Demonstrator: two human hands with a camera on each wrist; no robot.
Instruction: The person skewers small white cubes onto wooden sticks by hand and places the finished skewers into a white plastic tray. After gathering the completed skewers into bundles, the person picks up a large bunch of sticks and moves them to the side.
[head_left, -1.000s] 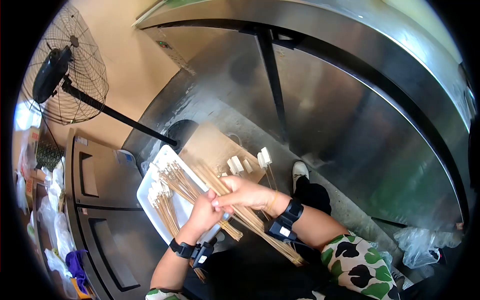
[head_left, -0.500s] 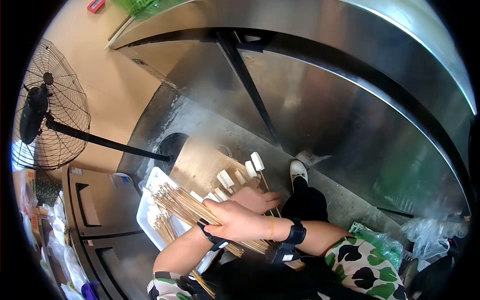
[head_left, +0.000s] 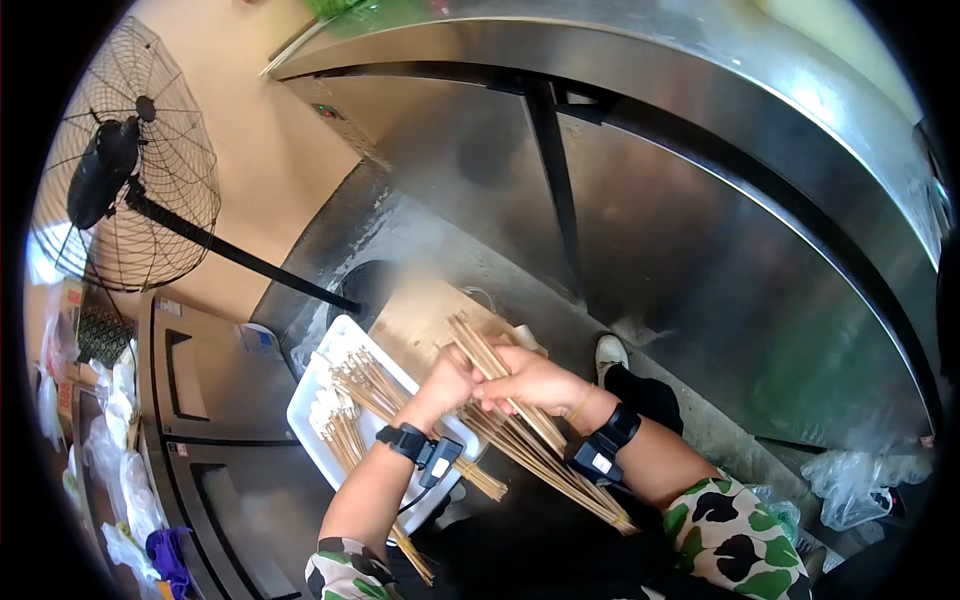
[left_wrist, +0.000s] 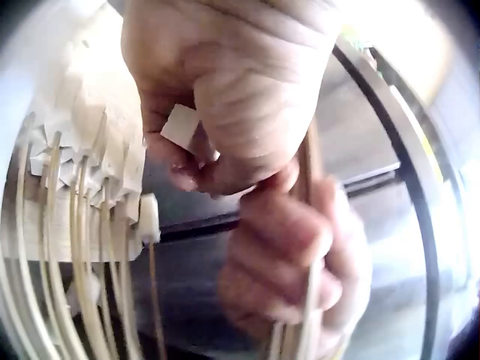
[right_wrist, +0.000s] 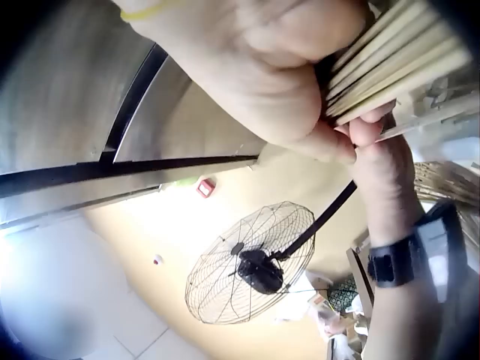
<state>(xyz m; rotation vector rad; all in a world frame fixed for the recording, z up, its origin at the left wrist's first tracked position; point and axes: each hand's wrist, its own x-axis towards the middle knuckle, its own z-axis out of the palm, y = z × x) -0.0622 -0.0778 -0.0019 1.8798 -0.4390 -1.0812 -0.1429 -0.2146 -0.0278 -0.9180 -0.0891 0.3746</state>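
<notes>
My right hand grips a bundle of thin wooden skewers, their ends poking up past the fingers. Close against it is my left hand, fingers curled in; the left wrist view shows a small white block between them. The fingertips of both hands meet at the skewers. More bare skewers run beneath the right hand toward the lap. Beside the left hand, white blocks on skewers lie in a cluster in the left wrist view.
A white tray holds piles of loaded skewers, left of the hands. Beyond lies a wooden board. A standing fan is at the left, steel cabinets ahead, and plastic bags on the floor at right.
Half a second ago the left hand reached under the right hand to the white blocks at the board; now it is back left, at the skewer bundle. The head view has turned slightly.
</notes>
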